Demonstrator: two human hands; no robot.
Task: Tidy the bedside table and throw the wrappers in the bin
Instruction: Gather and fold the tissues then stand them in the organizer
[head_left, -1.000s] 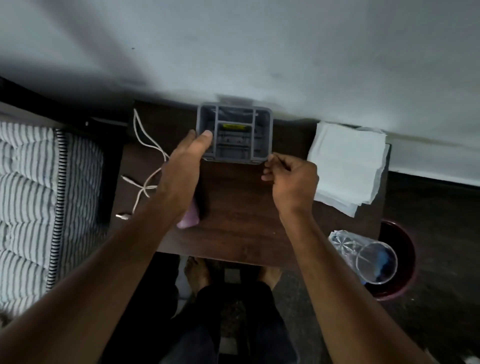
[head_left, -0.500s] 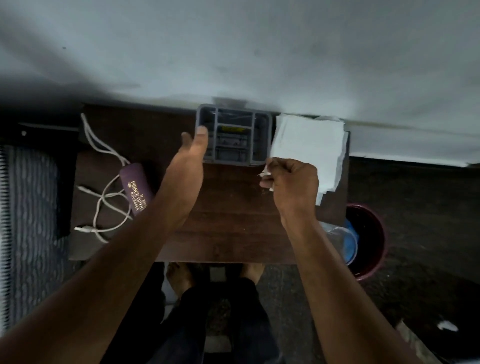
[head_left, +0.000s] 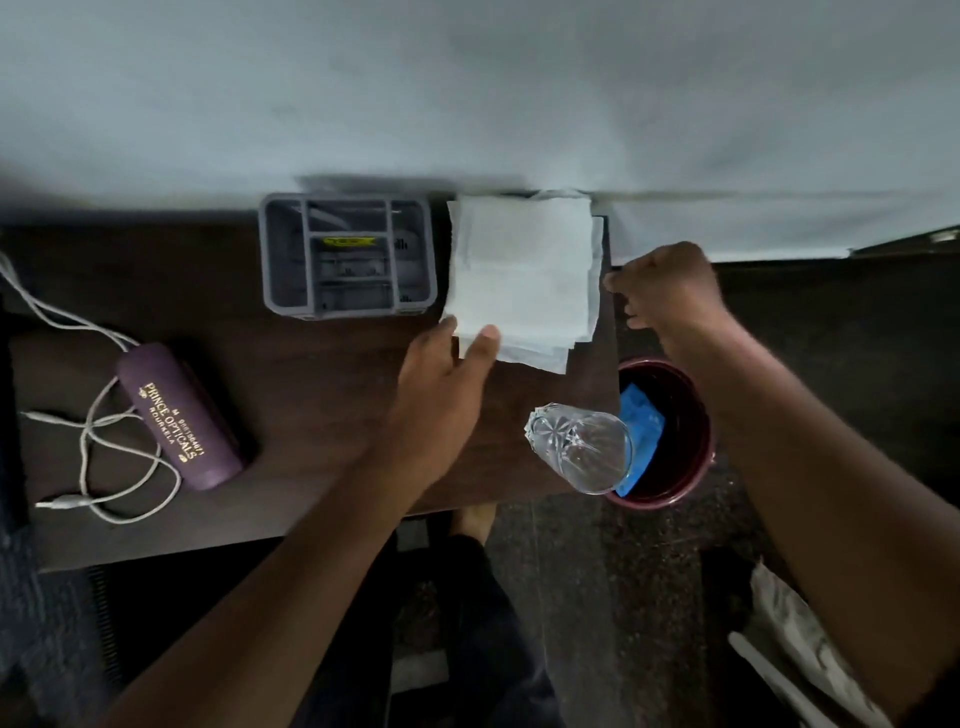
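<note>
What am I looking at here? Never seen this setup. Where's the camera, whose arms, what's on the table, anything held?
There is no machine: a person wears a wide-angle camera on the head, looking down at their own two bare arms.

The dark wooden bedside table stands against a pale wall. On it are a grey organiser tray, a stack of white napkins, a clear glass near the front right corner, a purple glasses case and a tangled white cable. A dark red bin stands on the floor at the right, with something blue inside.

The left hand presses its fingertips on the napkins' near corner. The right hand is curled at their right edge; whether it grips anything is unclear.
</note>
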